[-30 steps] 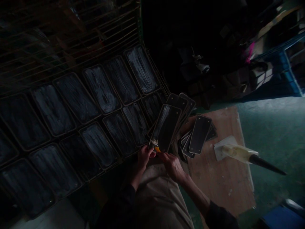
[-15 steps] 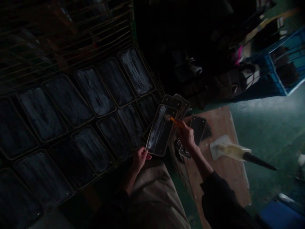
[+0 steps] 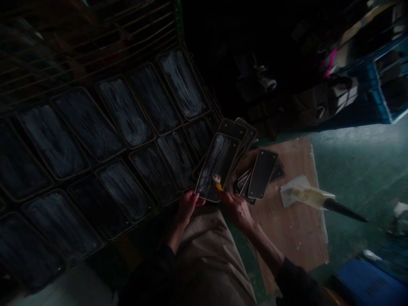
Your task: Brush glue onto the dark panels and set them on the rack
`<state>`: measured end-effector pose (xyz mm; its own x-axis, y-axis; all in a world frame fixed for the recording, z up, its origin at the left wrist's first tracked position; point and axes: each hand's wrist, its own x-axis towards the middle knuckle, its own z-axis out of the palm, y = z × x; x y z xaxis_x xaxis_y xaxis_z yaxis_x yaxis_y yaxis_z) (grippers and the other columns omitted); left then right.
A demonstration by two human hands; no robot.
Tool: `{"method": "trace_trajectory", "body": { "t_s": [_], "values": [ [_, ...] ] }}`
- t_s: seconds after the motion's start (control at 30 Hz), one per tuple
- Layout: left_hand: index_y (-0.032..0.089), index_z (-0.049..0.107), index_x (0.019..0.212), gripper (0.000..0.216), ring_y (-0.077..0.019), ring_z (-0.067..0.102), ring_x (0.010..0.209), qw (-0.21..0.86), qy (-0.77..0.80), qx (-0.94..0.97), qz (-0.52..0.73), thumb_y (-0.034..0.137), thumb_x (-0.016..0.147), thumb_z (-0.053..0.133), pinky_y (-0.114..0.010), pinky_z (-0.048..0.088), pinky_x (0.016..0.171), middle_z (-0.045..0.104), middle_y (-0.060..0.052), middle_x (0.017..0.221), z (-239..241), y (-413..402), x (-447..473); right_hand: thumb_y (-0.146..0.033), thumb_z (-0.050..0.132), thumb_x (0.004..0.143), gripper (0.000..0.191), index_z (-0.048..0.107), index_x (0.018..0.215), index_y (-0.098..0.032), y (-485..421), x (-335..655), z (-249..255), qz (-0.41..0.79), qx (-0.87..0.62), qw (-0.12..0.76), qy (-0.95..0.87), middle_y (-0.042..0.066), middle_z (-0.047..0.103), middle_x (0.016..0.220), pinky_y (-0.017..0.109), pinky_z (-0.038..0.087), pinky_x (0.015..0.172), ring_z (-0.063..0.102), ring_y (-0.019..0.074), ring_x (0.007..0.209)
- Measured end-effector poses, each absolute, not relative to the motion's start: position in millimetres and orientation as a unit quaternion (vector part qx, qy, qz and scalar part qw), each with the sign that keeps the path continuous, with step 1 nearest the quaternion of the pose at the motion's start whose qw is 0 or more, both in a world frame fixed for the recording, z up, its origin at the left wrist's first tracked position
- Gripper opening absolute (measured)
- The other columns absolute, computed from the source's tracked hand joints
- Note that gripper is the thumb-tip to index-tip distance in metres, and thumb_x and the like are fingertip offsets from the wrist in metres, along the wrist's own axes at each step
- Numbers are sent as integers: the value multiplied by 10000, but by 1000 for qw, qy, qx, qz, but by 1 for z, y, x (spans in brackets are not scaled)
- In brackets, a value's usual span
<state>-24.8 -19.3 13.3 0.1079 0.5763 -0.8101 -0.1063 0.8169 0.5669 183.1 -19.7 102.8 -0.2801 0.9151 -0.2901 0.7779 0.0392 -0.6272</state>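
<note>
My left hand (image 3: 187, 205) pinches the near corner of a dark rectangular plate (image 3: 219, 163) streaked with white paste. My right hand (image 3: 235, 207) grips a small orange-handled brush (image 3: 217, 182), its pale bristles resting on the near end of that plate. Under the held plate lie more dark plates (image 3: 239, 130). A loose pile of uncoated dark plates (image 3: 262, 173) rests on a wooden board (image 3: 293, 229) just right of my hands.
Several white-streaked plates (image 3: 124, 112) lie in rows on a wire rack (image 3: 95, 55) to the left. A pale bottle with a dark nozzle (image 3: 315, 199) lies on a white cloth on the board. Blue crates (image 3: 381, 76) and clutter stand at the far right.
My right hand drew the brush from the plate's far end back down to its near end, leaving more white streaks. My left hand kept its hold.
</note>
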Motion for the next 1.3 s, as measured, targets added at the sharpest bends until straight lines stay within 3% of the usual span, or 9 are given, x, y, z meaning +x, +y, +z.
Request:
{"method": "trace_trajectory", "body": {
  "t_s": [0.13, 0.3, 0.6, 0.7, 0.9, 1.03, 1.13, 1.3],
  "values": [
    [157, 553, 775, 314, -195, 694, 567, 715, 630, 174, 249, 430, 706, 694, -310, 591, 577, 674, -8, 631, 10, -19, -25, -212, 400, 977, 246, 561, 1163, -207, -47, 179, 117, 475, -603, 99, -633, 41, 669, 863, 226, 442, 633, 630, 144, 722],
    [164, 550, 749, 281, -191, 676, 505, 702, 654, 195, 204, 411, 705, 675, -282, 571, 490, 657, -6, 556, 6, -13, -24, -314, 352, 993, 290, 583, 1122, -195, -9, 213, 111, 571, -601, 151, -539, 26, 689, 815, 221, 508, 645, 678, 140, 714],
    [151, 577, 814, 288, -167, 670, 487, 692, 650, 210, 233, 392, 707, 692, -252, 572, 478, 650, 8, 539, 1, -17, -19, -265, 378, 978, 297, 535, 1220, -198, 59, 257, 105, 293, -678, 228, -634, 57, 690, 928, 262, 494, 724, 663, 166, 826],
    [150, 584, 830, 312, -168, 680, 507, 695, 646, 194, 250, 400, 697, 712, -246, 575, 496, 656, 8, 553, 1, -20, -15, -234, 366, 968, 307, 543, 1214, -185, 76, 261, 103, 234, -662, 215, -679, 73, 673, 943, 277, 472, 714, 635, 175, 811],
    [151, 580, 835, 351, -196, 704, 563, 707, 642, 151, 255, 422, 677, 737, -285, 593, 557, 692, -18, 609, 2, -22, -9, -208, 362, 967, 286, 543, 1186, -177, 68, 255, 92, 253, -628, 154, -720, 67, 651, 892, 273, 429, 687, 584, 170, 745],
    [137, 583, 878, 386, -191, 702, 561, 712, 640, 131, 258, 431, 683, 740, -295, 593, 571, 706, -35, 631, 3, -23, -9, -229, 349, 987, 272, 555, 1160, -188, 37, 241, 110, 342, -628, 123, -689, 28, 633, 776, 226, 407, 601, 573, 140, 637],
    [140, 571, 836, 394, -192, 702, 567, 718, 631, 143, 255, 451, 671, 748, -294, 594, 569, 690, -24, 612, 4, -22, -11, -245, 358, 991, 262, 542, 1175, -210, 38, 243, 123, 393, -646, 146, -638, 5, 654, 784, 196, 418, 591, 617, 125, 652],
    [150, 539, 776, 383, -195, 704, 587, 714, 635, 162, 245, 466, 676, 732, -287, 591, 565, 674, -19, 602, 11, -18, -11, -262, 382, 982, 258, 546, 1170, -199, 69, 258, 110, 290, -655, 189, -672, 44, 662, 901, 235, 436, 682, 621, 156, 766]
  ]
}}
